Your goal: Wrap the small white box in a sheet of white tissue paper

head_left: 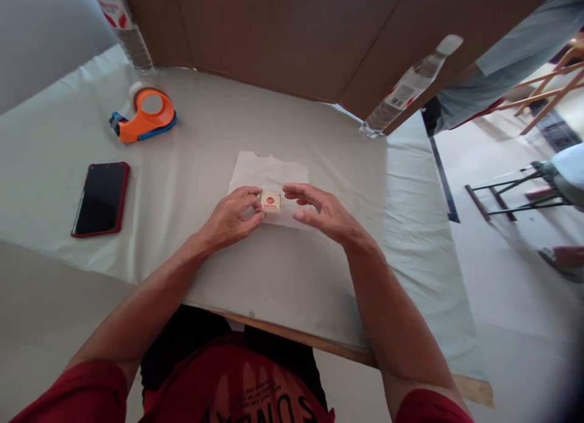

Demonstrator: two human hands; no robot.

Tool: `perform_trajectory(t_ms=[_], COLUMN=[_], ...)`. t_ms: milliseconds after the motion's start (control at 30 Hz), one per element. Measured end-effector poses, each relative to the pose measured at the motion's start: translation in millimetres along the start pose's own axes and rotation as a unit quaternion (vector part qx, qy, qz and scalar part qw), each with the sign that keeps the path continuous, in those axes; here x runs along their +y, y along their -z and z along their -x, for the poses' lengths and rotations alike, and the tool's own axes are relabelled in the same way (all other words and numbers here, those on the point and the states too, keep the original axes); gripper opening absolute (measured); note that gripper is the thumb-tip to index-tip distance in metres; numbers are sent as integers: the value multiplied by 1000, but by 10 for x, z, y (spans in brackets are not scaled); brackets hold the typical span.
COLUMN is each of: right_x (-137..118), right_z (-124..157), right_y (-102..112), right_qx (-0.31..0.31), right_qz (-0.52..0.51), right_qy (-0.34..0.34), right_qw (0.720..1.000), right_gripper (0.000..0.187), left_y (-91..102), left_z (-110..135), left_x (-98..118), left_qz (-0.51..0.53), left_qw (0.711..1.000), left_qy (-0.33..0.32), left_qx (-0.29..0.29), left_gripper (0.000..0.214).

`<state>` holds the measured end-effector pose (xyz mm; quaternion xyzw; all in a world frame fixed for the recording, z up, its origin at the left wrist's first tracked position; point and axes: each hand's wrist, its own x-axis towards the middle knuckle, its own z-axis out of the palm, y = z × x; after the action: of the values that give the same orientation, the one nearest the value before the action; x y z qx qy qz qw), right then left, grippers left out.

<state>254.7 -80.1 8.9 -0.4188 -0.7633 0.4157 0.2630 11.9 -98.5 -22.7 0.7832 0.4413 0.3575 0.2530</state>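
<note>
Small cream rectangular box w/ red emblem & print [271, 202]: lies face up on thin white paper sheet w/ ragged far edge [262, 169], btwn 2 bare hands. At box's L edge, bare L hand [235, 216], fingers curled, thumb set apart from index; can't tell if actually gripping. Just R of box, bare R hand [323, 211], fingers loosely extended, thumb spread below, open & apart from box.

Under paper, pale grey-green cloth table cover [196, 149]. Off to L, black-screened phone in red case [101, 199], flat; beyond it, orange-&-blue plastic tape dispenser [148, 122]. At back, brown cardboard panel [283, 39], flanked by 2 standing bottles: clear plastic L bottle w/ red-&-white label [132, 39], similar R bottle [401, 94]. Past panel's R end, person in grey clothing [524, 52], partly cut off.
</note>
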Motion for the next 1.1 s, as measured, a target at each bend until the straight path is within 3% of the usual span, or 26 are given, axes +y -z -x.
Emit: perform_trajectory(t_ms=[100, 233, 533, 967, 1033, 1100], right_x=[-13, 104, 258, 223, 231, 200], right_z=[9, -123, -293, -84, -81, -53], right_y=[-34, -138, -247, -372, -366, -363], right_qx=[9, 55, 83, 88, 99, 147], right_qz=[67, 51, -136, -136, -99, -13], right_qy=[12, 20, -67, -81, -71, -35], right_qw=[998, 997, 985, 983, 988, 988], right_gripper=[53, 13, 26, 26, 22, 15], left_y=[3, 8, -9, -39, -38, -30], left_z=[-44, -129, -361, -158, -166, -171], left_x=[-7, 26, 82, 165, 160, 164], left_qz=[37, 70, 169, 160, 161, 168], left_qw=[998, 987, 956, 955, 953, 951], left_qy=[49, 142, 238, 250, 256, 258], left_qx=[9, -11, -29, -25, -27, -31], left_gripper=[13, 19, 26, 25, 25, 25])
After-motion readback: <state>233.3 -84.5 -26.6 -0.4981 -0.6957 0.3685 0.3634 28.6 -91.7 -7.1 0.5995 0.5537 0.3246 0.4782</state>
